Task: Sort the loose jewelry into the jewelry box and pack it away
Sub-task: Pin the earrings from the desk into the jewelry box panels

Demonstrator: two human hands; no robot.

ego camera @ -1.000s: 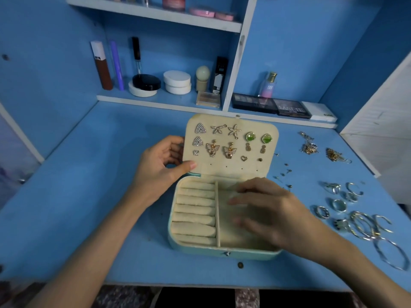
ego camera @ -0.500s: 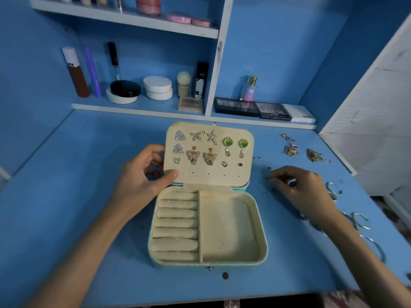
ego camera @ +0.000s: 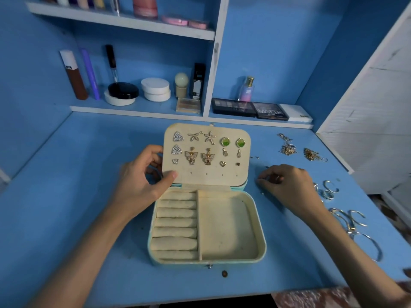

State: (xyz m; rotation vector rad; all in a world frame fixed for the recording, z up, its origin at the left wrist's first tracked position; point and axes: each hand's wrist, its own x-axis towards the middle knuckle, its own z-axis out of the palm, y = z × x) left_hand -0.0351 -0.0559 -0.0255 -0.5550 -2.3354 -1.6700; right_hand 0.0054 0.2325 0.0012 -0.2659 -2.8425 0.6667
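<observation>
The pale teal jewelry box (ego camera: 262, 241) lies open in the middle of the blue desk. Its base has ring rolls (ego camera: 175, 223) on the left and a bare tray on the right. The upright lid panel (ego camera: 206, 177) carries several earring pairs. My left hand (ego camera: 142, 181) grips the lid's left edge, thumb on its front. My right hand (ego camera: 287, 185) rests on the desk just right of the box. Its fingertips curl down among tiny loose studs (ego camera: 254, 157); whether they pinch one is too small to tell.
Tangled gold chains (ego camera: 288, 148) lie at the back right, with rings (ego camera: 329, 190) and hoops (ego camera: 355, 221) along the right edge. A small brown bead (ego camera: 224, 273) sits in front of the box. Cosmetics line the low shelf (ego camera: 138, 108) behind. A white cabinet (ego camera: 378, 130) stands to the right.
My right hand left the box's tray and moved right onto the desk beside the lid, among the studs. My left hand has kept its hold on the lid. The view shifted.
</observation>
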